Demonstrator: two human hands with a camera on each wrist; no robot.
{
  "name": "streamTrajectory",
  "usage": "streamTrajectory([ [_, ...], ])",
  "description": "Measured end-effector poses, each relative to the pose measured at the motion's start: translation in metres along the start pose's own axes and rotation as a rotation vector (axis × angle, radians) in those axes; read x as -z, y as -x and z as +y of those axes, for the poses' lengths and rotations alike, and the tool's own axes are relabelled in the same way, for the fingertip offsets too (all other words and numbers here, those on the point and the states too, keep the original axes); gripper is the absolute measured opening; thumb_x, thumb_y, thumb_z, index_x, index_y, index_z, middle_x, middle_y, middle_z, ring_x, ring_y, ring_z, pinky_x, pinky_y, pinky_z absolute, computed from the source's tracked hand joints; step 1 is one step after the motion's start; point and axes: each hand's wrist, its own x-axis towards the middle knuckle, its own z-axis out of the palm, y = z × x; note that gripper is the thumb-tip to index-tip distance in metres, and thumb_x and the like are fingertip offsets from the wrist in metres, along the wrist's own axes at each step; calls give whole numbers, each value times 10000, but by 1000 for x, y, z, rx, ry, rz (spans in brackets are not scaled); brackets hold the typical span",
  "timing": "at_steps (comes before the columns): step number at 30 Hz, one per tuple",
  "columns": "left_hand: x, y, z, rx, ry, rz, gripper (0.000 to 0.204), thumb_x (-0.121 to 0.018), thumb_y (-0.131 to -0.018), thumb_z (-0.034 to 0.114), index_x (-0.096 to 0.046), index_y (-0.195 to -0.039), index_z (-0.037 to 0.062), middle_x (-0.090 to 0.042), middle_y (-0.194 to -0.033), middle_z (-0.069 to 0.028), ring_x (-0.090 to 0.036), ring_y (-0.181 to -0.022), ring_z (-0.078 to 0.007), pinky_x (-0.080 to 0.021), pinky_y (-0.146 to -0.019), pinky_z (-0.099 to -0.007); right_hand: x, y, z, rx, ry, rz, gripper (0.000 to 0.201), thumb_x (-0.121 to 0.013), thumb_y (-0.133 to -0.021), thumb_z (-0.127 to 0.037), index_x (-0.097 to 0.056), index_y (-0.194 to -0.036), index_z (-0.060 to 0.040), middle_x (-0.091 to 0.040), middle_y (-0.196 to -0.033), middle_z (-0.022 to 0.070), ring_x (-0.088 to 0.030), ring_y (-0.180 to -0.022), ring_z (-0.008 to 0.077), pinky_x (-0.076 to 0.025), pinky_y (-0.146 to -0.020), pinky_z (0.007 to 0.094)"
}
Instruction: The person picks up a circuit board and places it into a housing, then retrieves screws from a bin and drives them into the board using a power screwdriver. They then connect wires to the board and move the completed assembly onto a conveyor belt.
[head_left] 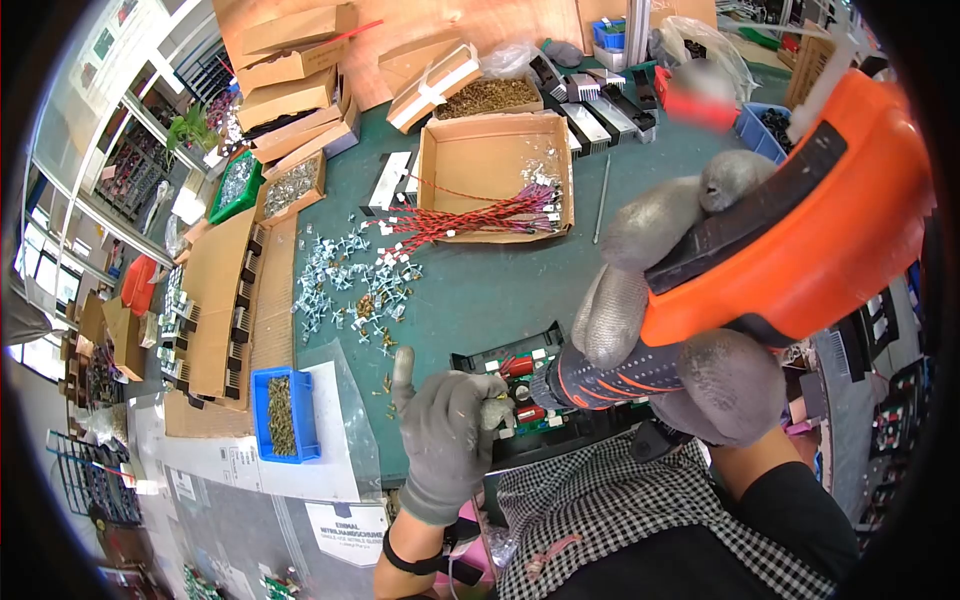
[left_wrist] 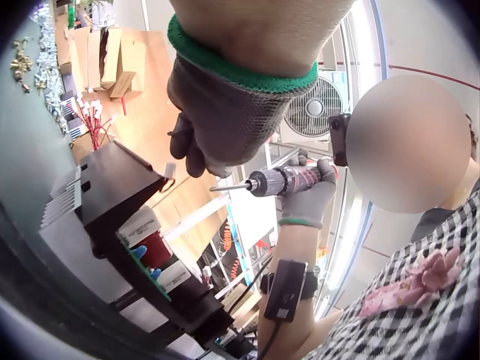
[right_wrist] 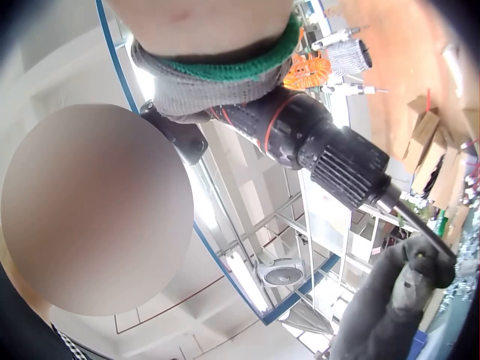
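Observation:
My right hand (head_left: 722, 388) grips an orange and black power drill (head_left: 790, 230), its ribbed chuck (right_wrist: 349, 169) angled down to the left. A long steel bit (right_wrist: 420, 223) reaches from the chuck to the fingertips of my left hand (head_left: 440, 435). Thumb and fingers there pinch a small brass-coloured piece (head_left: 503, 397), mostly hidden by the glove. One left finger sticks up. Below both hands is a green circuit board (head_left: 548, 422) with red components, set in a black housing (head_left: 490, 358). Both hands wear grey gloves.
Pale metal clips (head_left: 335, 285) and brass-coloured pieces (head_left: 370, 308) lie loose on the green table. A cardboard tray (head_left: 480, 155) holds red twisted wires (head_left: 470, 220). At the left stand a blue bin (head_left: 262, 415) and a cardboard sheet with finned black parts (head_left: 240, 325).

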Motion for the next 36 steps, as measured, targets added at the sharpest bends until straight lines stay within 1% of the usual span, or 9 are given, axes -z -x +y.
streamTrajectory([
  [6, -6, 4, -4, 13, -63, -63, 155, -660, -858, 256, -613, -904, 116, -638, -776, -23, -627, -771, -217, -207, -1152, -540, 0, -1, 1, 8, -6, 4, 572, -555, -766, 93, -386, -1299, -24, -622, -1128, 156, -656, -758, 179, -556, -652, 331],
  [12, -6, 3, -1, 4, -19, -11, 160, -657, -867, 272, -611, -872, 118, -639, -774, -24, -629, -768, -215, -201, -1155, -541, -5, 2, -1, -32, 44, 40, 567, -552, -765, 120, -392, -1290, -22, -628, -1118, 156, -657, -761, 178, -557, -654, 331],
  [15, -10, 4, -2, -16, -26, 27, 306, -582, -924, 384, -561, -863, 85, -589, -740, -60, -598, -723, -258, -261, -1126, -550, -7, 4, -3, -57, 79, 64, 566, -551, -764, 134, -396, -1285, -22, -630, -1113, 157, -657, -762, 177, -557, -655, 330],
  [18, -14, 6, -2, 6, -84, 97, 345, -587, -914, 428, -553, -849, 91, -591, -719, -41, -592, -702, -251, -264, -1121, -553, -8, 6, -4, -97, 136, 92, 564, -550, -763, 148, -399, -1280, -21, -633, -1108, 157, -657, -764, 177, -557, -656, 330],
  [21, -15, 10, 0, 55, -104, -36, 466, -628, -848, 533, -558, -957, 85, -618, -867, -64, -619, -863, -264, -252, -1121, -558, -6, 9, -4, -158, 232, 129, 563, -548, -763, 162, -402, -1276, -20, -636, -1103, 157, -658, -765, 176, -558, -657, 330],
  [24, -3, 3, 2, 98, -52, -44, 723, -671, -746, 637, -516, -1164, 67, -591, -1110, -123, -574, -1099, -306, -238, -1122, -552, 0, 13, 6, -204, 329, 167, 563, -547, -762, 176, -406, -1271, -19, -638, -1098, 158, -658, -766, 175, -558, -658, 329],
  [25, -1, 4, -4, 93, -7, -152, 928, -749, -684, 602, -422, -1353, 47, -513, -1281, -175, -495, -1232, -329, -215, -1119, -563, 2, 15, 12, -216, 360, 181, 563, -547, -762, 180, -407, -1269, -18, -639, -1096, 158, -658, -767, 175, -558, -658, 329],
  [29, -10, 4, -8, 90, 60, -363, 1060, -799, -611, 606, -381, -1401, 36, -531, -1283, -176, -512, -1235, -346, -224, -1121, -567, 12, 25, 31, -188, 542, 155, 513, -560, -769, 161, -446, -1236, -15, -652, -1086, 152, -661, -761, 163, -559, -643, 320],
  [36, -25, 6, -9, 124, 91, -364, 972, -848, -608, 463, -412, -1378, 61, -628, -1117, -88, -601, -1063, -278, -253, -1102, -560, 11, 19, 31, -200, 565, 118, 480, -611, -765, 122, -470, -1205, -7, -661, -1053, 120, -662, -778, 148, -559, -655, 299],
])
